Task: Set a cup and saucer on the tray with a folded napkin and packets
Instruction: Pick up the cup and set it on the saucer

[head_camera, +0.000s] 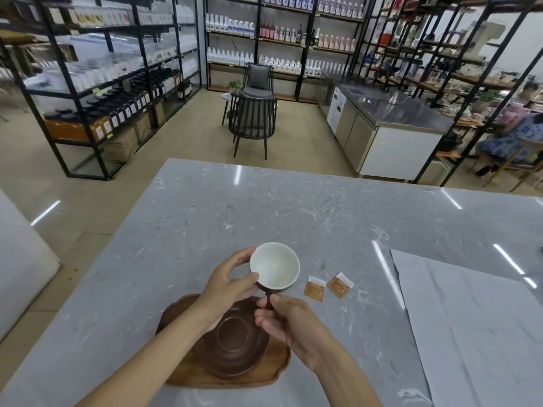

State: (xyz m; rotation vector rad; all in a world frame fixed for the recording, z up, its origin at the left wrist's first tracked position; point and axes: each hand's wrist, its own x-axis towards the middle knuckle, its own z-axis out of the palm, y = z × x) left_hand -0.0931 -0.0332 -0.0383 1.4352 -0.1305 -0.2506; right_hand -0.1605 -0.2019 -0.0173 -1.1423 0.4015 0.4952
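A cup (274, 267), white inside and dark brown outside, is held in the air above the far edge of the wooden tray (188, 374). My left hand (227, 284) grips its rim and side. My right hand (286, 321) pinches its dark handle from below. A dark brown saucer (235, 345) lies on the tray, under my hands. Two orange packets (316, 289) (340, 284) lie flat on the grey marble table (264, 207), just right of the cup. A large pale grey sheet, which may be the napkin (470, 327), is spread out at the right.
The table's left edge drops to the floor. Beyond the far edge stand two dark chairs (254, 121), shelving with bottles, and a steel counter (390, 113). A person sits at the far right (511, 139).
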